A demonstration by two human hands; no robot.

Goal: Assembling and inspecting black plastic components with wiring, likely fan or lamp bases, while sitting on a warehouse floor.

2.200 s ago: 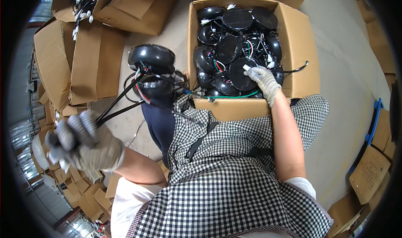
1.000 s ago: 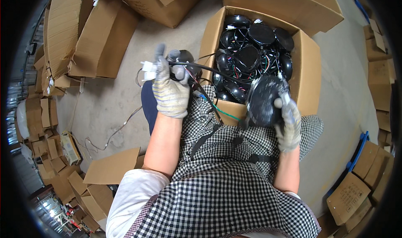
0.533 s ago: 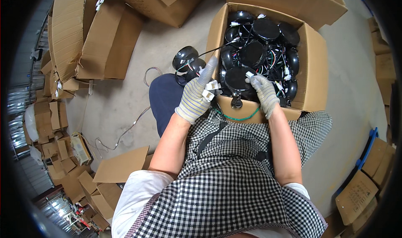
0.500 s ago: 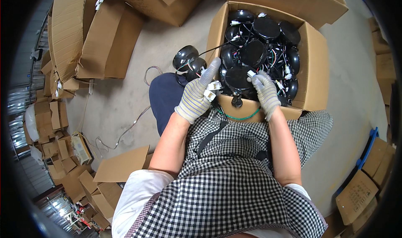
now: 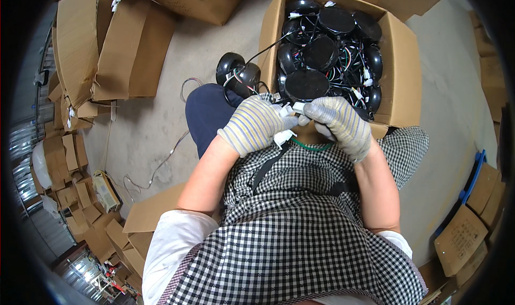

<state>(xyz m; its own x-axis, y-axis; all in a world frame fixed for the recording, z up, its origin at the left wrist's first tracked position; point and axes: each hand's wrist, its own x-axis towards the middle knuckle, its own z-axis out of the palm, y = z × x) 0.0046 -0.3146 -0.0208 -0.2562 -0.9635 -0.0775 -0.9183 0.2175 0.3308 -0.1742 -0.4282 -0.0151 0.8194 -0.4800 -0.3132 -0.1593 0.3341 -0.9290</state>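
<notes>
Pinched, on my feed: white plugs (image 5: 283, 137) in left hand (image 5: 255, 124), single plug (image 5: 299, 107) in right hand (image 5: 343, 125), near carton (image 5: 403, 80).

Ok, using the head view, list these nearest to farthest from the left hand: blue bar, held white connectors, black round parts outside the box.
1. Held white connectors, at the left hand.
2. Black round parts, beyond it, leftward.
3. Blue bar, far right.

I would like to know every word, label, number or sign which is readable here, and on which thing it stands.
None is clear enough to quote.
Box at lower right: dark print, too small to read.
Box at the top, left of centre: faint print, too blurred to read.
White plugs: no writing visible.
</notes>
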